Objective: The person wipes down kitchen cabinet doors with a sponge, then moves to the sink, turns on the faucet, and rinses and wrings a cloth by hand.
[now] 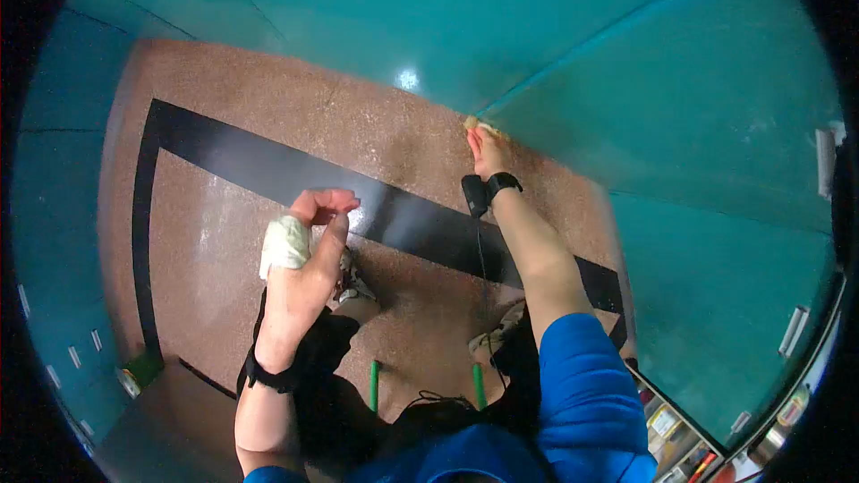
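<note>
Your right hand [486, 150] is out far from you, by the place where the green-blue panels [555, 89] seem to meet the brown floor [233, 94]. Its fingers are close together, and a pale yellow piece [471, 122] pokes out at their tips. It is too small to tell if you pinch it or just press on it.

Your left hand [315, 246] is nearer to you, up over the black stripe [420, 234]. Its fingers curl toward the thumb with a thin gap between. A white cloth [285, 243] is on the outer side of that hand; I can't tell if it is wrapped around or tucked in.

To do this bit well, I think you should lay your right fingertips flat on the yellow piece, so it does not slip. Push softly and evenly. Watch the black box [477, 195] by your right wrist, because its cord [484, 259] hangs down and could catch. Mind the white cloth too, since a loose end could drop. Your shoes [355, 283] are on the floor, so lean a little at a time to stay steady.
</note>
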A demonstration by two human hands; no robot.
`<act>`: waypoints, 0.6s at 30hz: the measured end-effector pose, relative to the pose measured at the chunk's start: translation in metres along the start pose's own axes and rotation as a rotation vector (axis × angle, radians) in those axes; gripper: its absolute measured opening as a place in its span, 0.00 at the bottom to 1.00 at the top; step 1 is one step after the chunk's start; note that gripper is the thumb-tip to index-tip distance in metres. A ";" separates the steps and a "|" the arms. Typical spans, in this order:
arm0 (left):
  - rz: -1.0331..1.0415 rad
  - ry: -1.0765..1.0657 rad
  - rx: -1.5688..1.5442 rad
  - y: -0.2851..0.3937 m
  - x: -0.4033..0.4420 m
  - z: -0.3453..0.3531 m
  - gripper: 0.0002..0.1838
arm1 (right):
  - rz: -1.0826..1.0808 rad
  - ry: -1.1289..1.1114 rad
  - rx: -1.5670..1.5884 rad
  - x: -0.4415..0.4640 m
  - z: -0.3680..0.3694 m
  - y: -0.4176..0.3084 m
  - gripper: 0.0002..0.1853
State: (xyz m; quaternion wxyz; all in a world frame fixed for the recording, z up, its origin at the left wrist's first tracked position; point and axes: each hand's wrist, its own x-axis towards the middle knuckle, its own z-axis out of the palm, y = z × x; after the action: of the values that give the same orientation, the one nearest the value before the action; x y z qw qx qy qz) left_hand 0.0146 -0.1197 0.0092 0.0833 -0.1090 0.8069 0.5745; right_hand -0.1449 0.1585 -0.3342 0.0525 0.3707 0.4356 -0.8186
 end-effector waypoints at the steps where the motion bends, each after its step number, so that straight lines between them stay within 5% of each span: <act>1: 0.024 -0.002 0.012 0.005 0.000 0.002 0.08 | 0.038 -0.035 0.076 -0.009 0.001 -0.010 0.14; 13: 0.244 -0.086 -0.235 0.010 -0.018 0.036 0.08 | -0.357 -0.613 0.242 -0.329 0.142 -0.356 0.12; 18: 0.239 -0.089 -0.255 0.021 -0.028 0.024 0.09 | -0.553 -0.489 0.160 -0.386 0.152 -0.418 0.09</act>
State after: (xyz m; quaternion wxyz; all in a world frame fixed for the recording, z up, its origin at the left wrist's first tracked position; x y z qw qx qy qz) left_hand 0.0365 -0.0883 0.0278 0.0356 0.0034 0.7303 0.6822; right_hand -0.1229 0.2094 0.2520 -0.0972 0.0356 0.4287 -0.8975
